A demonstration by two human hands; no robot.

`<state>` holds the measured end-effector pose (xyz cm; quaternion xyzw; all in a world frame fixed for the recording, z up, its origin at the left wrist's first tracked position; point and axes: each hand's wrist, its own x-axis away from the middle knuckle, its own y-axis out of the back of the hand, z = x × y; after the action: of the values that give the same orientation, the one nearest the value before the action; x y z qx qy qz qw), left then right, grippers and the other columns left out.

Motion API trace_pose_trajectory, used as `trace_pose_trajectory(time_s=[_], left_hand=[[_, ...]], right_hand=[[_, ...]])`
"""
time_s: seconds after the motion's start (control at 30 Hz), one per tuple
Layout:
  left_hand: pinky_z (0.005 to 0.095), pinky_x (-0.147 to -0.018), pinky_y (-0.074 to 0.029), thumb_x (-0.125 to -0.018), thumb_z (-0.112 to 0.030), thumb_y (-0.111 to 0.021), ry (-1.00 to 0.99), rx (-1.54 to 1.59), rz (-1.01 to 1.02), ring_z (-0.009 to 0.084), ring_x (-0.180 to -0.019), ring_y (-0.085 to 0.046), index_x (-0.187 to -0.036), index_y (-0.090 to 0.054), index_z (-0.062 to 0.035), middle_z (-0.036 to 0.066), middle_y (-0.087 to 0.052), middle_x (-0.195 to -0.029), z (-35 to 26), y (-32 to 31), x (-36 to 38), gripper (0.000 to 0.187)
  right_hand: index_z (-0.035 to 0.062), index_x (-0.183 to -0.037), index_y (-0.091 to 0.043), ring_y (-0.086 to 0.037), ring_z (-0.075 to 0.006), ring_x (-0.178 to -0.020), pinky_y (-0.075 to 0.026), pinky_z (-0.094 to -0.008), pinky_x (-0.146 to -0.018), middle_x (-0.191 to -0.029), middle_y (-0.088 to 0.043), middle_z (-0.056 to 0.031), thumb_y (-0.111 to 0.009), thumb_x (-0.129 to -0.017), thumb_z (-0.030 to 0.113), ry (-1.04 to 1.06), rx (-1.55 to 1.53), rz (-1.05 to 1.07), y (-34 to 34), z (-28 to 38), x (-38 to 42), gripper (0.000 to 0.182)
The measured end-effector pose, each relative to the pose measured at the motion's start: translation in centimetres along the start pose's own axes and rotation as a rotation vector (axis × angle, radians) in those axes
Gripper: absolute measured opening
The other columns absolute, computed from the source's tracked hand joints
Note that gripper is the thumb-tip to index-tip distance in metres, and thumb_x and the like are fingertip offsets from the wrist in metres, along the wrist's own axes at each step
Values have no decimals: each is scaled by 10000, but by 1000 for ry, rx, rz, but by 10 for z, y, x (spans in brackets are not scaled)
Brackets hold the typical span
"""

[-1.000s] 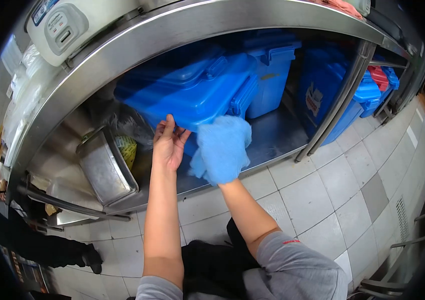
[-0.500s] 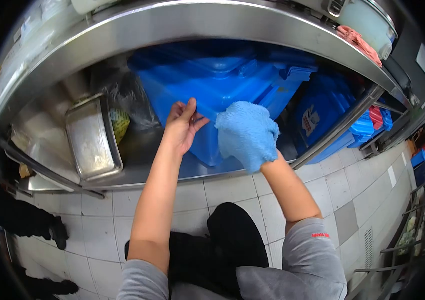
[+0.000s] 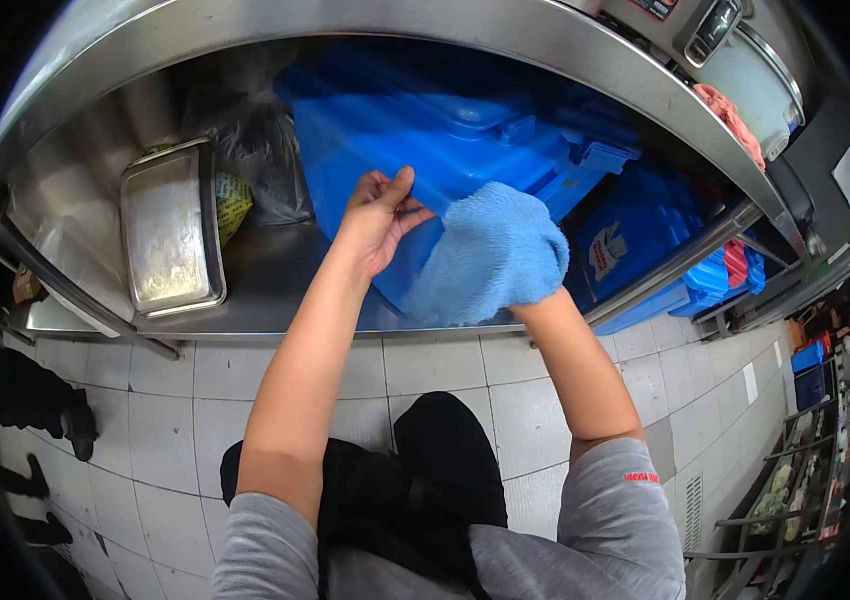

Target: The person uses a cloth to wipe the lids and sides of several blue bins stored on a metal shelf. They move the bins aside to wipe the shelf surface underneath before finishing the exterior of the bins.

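Observation:
A large blue plastic bin point(image 3: 375, 130) sits on the low steel shelf, its near corner turned toward me. My left hand point(image 3: 385, 215) is at this corner, thumb and curled fingers closed on the bin's edge; the exact contact is partly hidden. A light blue cloth point(image 3: 495, 250) covers my right hand point(image 3: 533, 300), so only the wrist area shows and the fingers are hidden inside it. The cloth is against or just in front of the bin's front side, right of my left hand.
A steel tray point(image 3: 173, 230) leans on the left of the shelf beside a clear plastic bag point(image 3: 270, 170). Another blue bin point(image 3: 635, 235) stands at right behind a metal leg point(image 3: 680, 270). The steel table edge point(image 3: 375, 20) hangs overhead. Another person's shoe point(image 3: 80, 425) is at left.
The cloth-covered right hand has swept slightly down and left across the bin, and the cloth's lower end spreads further left. My left hand keeps its place at the bin's corner. The view has shifted.

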<state>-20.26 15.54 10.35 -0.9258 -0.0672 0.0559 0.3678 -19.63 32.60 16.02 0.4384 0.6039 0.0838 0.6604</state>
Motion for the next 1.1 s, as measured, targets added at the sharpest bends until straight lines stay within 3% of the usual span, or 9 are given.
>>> trace_pose_trajectory(time_s=[0.23,0.33,0.5,0.53,0.77,0.97,1.07,1.1], left_hand=[[380,-709,-565,-829,-197,-643,-9,34,5,166,-683,-582,-872,-359,-73,62,-513,-769,0,-4,2,313],[382,-706,-566,-832,-195,-639,6,-24,-16,171,-691,-586,-882,-362,-67,66,-517,-774,-3,-2,-1,310],[378,-704,-563,-832,-198,-640,0,-10,6,174,-687,-586,-891,-366,-62,73,-522,-785,-2,1,0,311],[377,-703,-563,-830,-198,-643,-1,5,-2,172,-681,-584,-887,-368,-64,72,-519,-783,-4,-5,3,311],[385,-707,-561,-831,-193,-641,32,-28,14,174,-691,-592,-871,-363,-70,76,-529,-789,-2,3,-4,307],[317,-666,-574,-831,-197,-635,5,43,19,143,-671,-603,-817,-422,-81,53,-560,-752,-4,-2,3,243],[308,-667,-571,-834,-182,-631,21,47,-1,136,-668,-602,-804,-426,-86,51,-561,-755,-4,-3,2,229],[322,-670,-569,-831,-179,-637,22,53,21,138,-661,-592,-819,-408,-82,54,-550,-753,-2,-1,1,249]], right_hand=[[115,-761,-638,-546,-305,-666,-432,-392,-568,-703,-559,-97,-629,-600,175,-21,130,170,10,-3,2,171],[118,-779,-637,-548,-304,-681,-432,-395,-569,-722,-566,-94,-632,-601,179,32,4,13,-7,7,-10,188],[128,-795,-640,-558,-302,-685,-444,-395,-581,-735,-578,-96,-644,-622,187,7,-10,-4,0,-2,6,183],[115,-724,-634,-562,-311,-697,-448,-406,-581,-714,-585,-113,-644,-600,205,-137,92,145,5,-3,10,154],[93,-749,-632,-559,-331,-703,-450,-410,-604,-741,-597,-123,-605,-643,203,-62,15,1,-18,11,-14,154],[76,-743,-639,-562,-319,-657,-437,-406,-543,-688,-594,-129,-609,-642,169,-53,-17,-72,-4,10,-3,140],[84,-726,-645,-569,-316,-660,-436,-402,-541,-676,-593,-130,-608,-643,153,-128,-46,87,4,-1,2,115],[91,-692,-643,-574,-311,-653,-442,-400,-550,-672,-600,-126,-603,-645,174,-95,86,68,-3,1,-5,104]])
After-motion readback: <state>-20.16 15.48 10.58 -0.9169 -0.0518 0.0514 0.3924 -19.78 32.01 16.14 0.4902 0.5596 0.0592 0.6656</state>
